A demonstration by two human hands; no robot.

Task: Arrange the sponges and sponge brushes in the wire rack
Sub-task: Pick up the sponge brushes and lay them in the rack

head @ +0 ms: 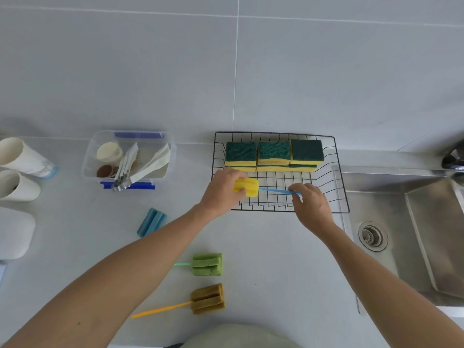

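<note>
Yellow sponge brush (246, 187) with a blue handle lies across the front left part of the wire rack (339, 172), held at both ends. The left hand (221, 190) has its grip closed around the yellow foam head; the right hand (310, 205) pinches the far end of the handle, grip closed on it. Whether the brush touches the rack floor cannot be told.

At the rear of the rack, green-topped yellow sponges (273, 155) sit in a row of three stacks, side by side and touching (each stack appears two deep).

On the grey surface (276, 259) in front of the rack: a green sponge brush (207, 264), a brown sponge brush (208, 298) with an orange handle nearer the person, and a blue sponge brush (152, 222) off to the left.

Further left, a clear plastic box (88, 159) with blue clips holds small items; white cups (17, 172) lie at the edge. A steel sink (406, 222) adjoins the rack on the right.
</note>
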